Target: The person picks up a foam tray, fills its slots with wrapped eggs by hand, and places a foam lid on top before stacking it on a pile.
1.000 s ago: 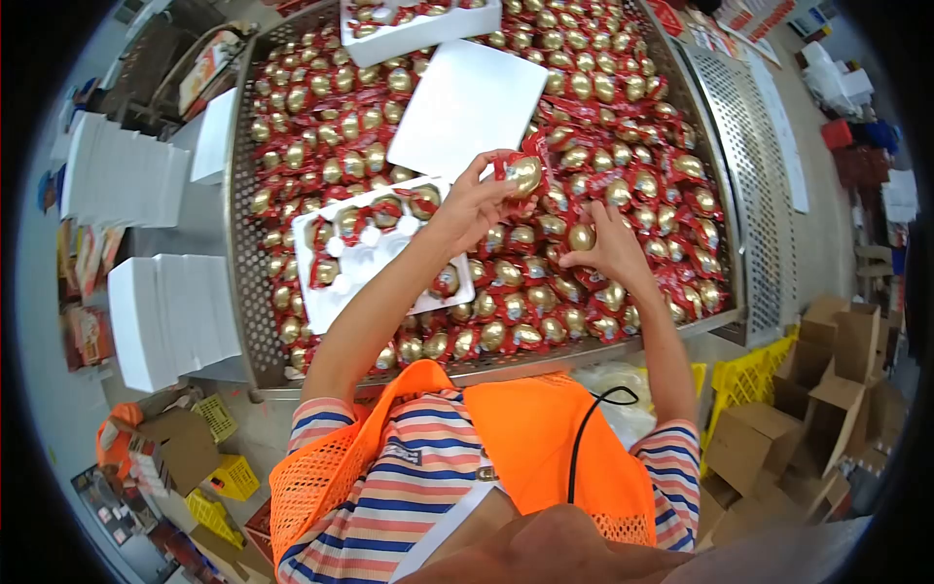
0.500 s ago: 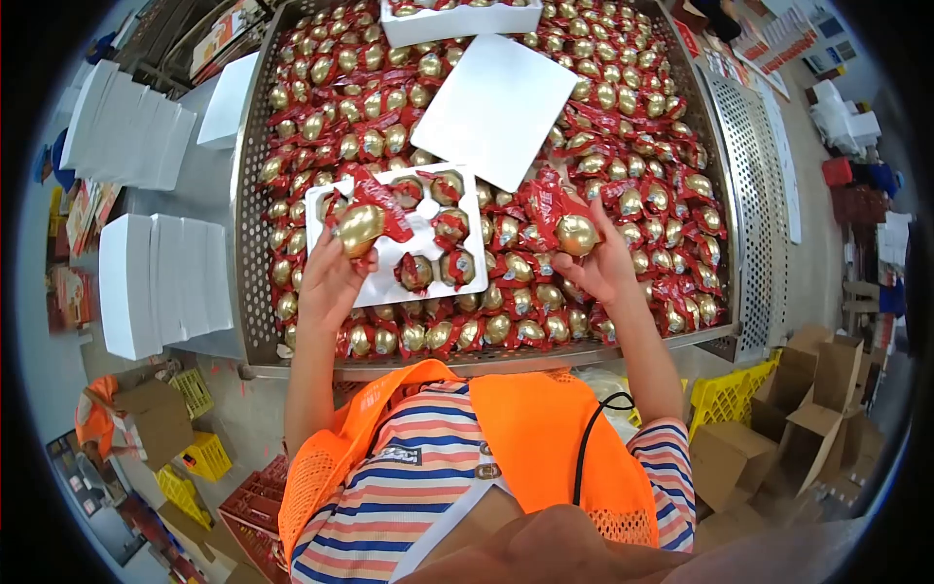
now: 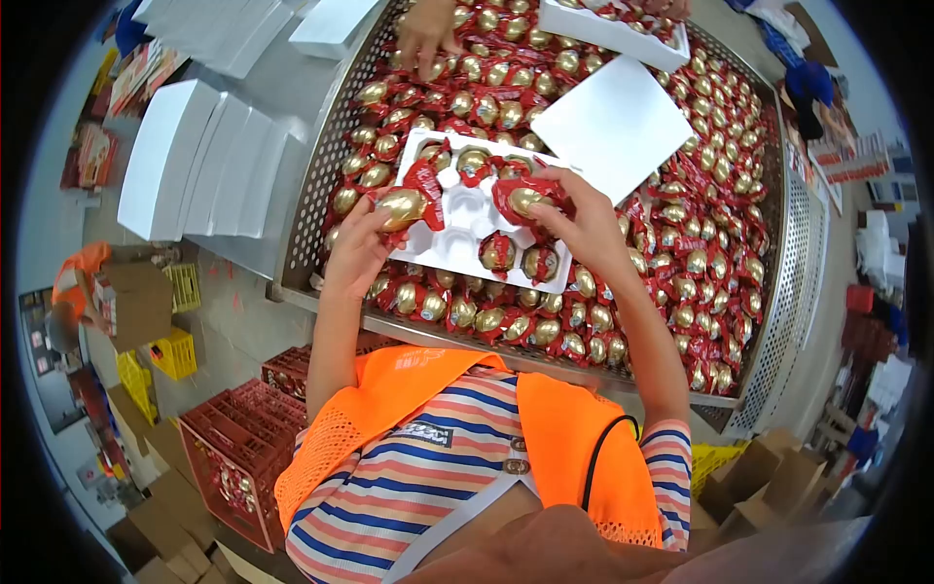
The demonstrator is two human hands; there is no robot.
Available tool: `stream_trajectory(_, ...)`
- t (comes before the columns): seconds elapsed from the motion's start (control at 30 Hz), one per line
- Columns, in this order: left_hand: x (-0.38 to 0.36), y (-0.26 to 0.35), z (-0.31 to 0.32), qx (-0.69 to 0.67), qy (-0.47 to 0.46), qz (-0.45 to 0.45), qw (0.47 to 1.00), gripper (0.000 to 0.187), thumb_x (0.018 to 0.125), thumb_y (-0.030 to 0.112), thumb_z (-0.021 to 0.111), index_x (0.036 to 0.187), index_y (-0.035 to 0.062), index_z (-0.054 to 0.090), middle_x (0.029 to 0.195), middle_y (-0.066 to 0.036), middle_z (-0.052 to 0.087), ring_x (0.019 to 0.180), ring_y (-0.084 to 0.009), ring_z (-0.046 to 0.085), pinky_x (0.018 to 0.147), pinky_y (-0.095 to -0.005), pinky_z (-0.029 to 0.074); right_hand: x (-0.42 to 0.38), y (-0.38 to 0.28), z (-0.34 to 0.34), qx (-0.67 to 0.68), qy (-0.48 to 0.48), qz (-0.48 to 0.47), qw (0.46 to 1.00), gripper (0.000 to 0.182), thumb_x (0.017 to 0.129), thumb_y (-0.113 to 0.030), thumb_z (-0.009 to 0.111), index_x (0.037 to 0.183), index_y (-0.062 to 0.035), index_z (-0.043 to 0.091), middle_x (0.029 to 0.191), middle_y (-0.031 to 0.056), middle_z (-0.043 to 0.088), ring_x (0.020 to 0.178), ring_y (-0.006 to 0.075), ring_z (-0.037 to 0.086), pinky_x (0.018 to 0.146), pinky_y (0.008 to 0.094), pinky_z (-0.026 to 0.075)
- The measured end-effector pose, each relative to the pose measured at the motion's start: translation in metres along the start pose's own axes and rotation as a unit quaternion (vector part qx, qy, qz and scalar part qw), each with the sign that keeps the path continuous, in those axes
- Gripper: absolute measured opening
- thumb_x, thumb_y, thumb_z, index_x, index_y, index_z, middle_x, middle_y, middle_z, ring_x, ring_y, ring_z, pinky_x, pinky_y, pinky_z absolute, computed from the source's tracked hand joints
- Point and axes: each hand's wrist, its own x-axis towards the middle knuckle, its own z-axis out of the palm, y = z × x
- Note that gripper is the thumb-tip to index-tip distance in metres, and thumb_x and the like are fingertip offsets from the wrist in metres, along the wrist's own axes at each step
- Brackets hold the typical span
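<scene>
My left hand (image 3: 358, 248) is closed around a gold egg (image 3: 402, 208) with a red wrapper, over the left side of a white molded tray (image 3: 469, 206). In my right hand (image 3: 591, 226) is another gold egg (image 3: 528, 201), its red wrapper spread around it, above the tray's right part. Several wrapped eggs sit in the tray's cells along the far row and at the near right. Bare cells show in the middle. Under the tray lies a dense layer of red-wrapped gold eggs (image 3: 489, 319) in a perforated metal bin (image 3: 309, 209).
A flat white lid (image 3: 615, 127) rests on the eggs beyond the tray. Behind it stands a white box (image 3: 613, 37) holding eggs. Another person's hand (image 3: 425, 37) reaches in at the far left. White foam boxes (image 3: 209, 161) are stacked leftward; a red crate (image 3: 238, 443) stands below.
My right hand has brought its egg leftward from beside the tray to above it. My view has turned, and another person's hand now shows at the bin's far side.
</scene>
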Motion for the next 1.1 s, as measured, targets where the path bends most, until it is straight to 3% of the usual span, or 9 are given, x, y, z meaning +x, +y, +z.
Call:
stream_trajectory(0.3,0.000,0.000,0.002,-0.009,0.030,-0.016,0.999,0.037,0.093,0.010,0.060,0.129,0.0074,0.052,0.116,-0.006,0.063,0.102,-0.0149,0.061,0.078,-0.0333,0.052,0.037,-0.004,0.033,-0.316,-0.078,-0.085,0.942,0.036,0.083,-0.021,0.067,0.105,0.0062,0.060,0.096,0.0271,0.060,0.081,0.0413,0.065,0.072,0.0457,0.055)
stream_trajectory(0.47,0.001,0.000,0.004,-0.035,0.020,-0.014,0.999,0.038,0.093,0.009,0.061,0.129,0.0065,0.050,0.118,-0.006,0.062,0.103,-0.0160,0.061,0.079,-0.0342,0.053,0.039,0.003,0.060,-0.422,-0.141,-0.138,0.885,0.025,0.077,-0.012,0.069,0.093,0.0055,0.063,0.097,0.0236,0.061,0.073,0.0339,0.069,0.065,0.0423,0.057)
stream_trajectory(0.67,0.000,0.000,0.017,0.025,0.016,0.029,0.999,0.048,0.088,0.003,0.068,0.131,0.0004,0.049,0.122,-0.009,0.061,0.106,-0.0160,0.063,0.083,-0.0297,0.053,0.032,-0.005,0.045,-0.397,-0.101,-0.116,0.905,0.034,0.072,-0.009,0.072,0.103,0.0020,0.061,0.100,0.0210,0.062,0.078,0.0298,0.069,0.059,0.0371,0.057)
stream_trajectory(0.8,0.015,0.003,0.026,0.227,-0.008,0.061,0.972,0.051,0.085,0.010,0.074,0.130,0.0006,0.052,0.117,-0.007,0.063,0.100,-0.0132,0.063,0.080,-0.0267,0.052,0.024,0.006,0.067,-0.432,-0.044,-0.211,0.876,0.031,0.071,-0.005,0.071,0.100,0.0015,0.061,0.105,0.0238,0.061,0.081,0.0305,0.069,0.059,0.0361,0.057)
stream_trajectory(0.9,0.028,0.001,0.040,0.344,-0.013,0.077,0.936,0.055,0.082,0.016,0.077,0.129,0.0010,0.053,0.111,-0.007,0.064,0.094,-0.0113,0.063,0.076,-0.0242,0.052,0.024,0.004,0.068,-0.435,-0.078,-0.154,0.883,0.031,0.072,-0.004,0.072,0.099,0.0009,0.059,0.108,0.0229,0.059,0.083,0.0317,0.068,0.062,0.0381,0.058)
stream_trajectory(0.93,0.029,0.004,0.049,0.372,-0.003,0.068,0.926,0.058,0.079,0.019,0.079,0.127,-0.0011,0.054,0.109,-0.010,0.065,0.089,-0.0136,0.064,0.074,-0.0272,0.053,0.024,0.006,0.063,-0.378,-0.081,-0.145,0.911,0.032,0.074,-0.006,0.072,0.102,-0.0002,0.059,0.107,0.0215,0.059,0.084,0.0322,0.068,0.065,0.0390,0.057)
stream_trajectory(1.03,0.042,0.002,0.050,0.616,-0.043,0.196,0.762,0.051,0.081,0.016,0.078,0.125,-0.0006,0.056,0.114,-0.007,0.061,0.090,-0.0133,0.062,0.072,-0.0265,0.052,0.018,0.013,0.038,-0.212,-0.078,-0.101,0.969,0.036,0.079,-0.011,0.072,0.111,-0.0044,0.059,0.104,0.0172,0.059,0.085,0.0332,0.066,0.072,0.0415,0.055)
stream_trajectory(1.07,0.050,-0.005,0.044,0.522,-0.074,0.127,0.840,0.055,0.079,0.024,0.079,0.123,-0.0009,0.057,0.111,-0.012,0.062,0.095,-0.0198,0.064,0.078,-0.0329,0.052,0.012,0.012,0.030,-0.163,-0.071,-0.076,0.981,0.037,0.080,-0.013,0.072,0.114,-0.0064,0.058,0.103,0.0158,0.059,0.085,0.0333,0.066,0.074,0.0422,0.054)
stream_trajectory(1.1,0.051,-0.006,0.047,0.570,-0.068,0.160,0.803,0.054,0.078,0.025,0.078,0.121,-0.0014,0.058,0.108,-0.013,0.062,0.092,-0.0235,0.063,0.078,-0.0355,0.052,0.006,0.009,0.022,-0.114,-0.064,-0.051,0.990,0.039,0.082,-0.014,0.072,0.118,-0.0084,0.058,0.101,0.0144,0.058,0.086,0.0333,0.065,0.075,0.0428,0.053)
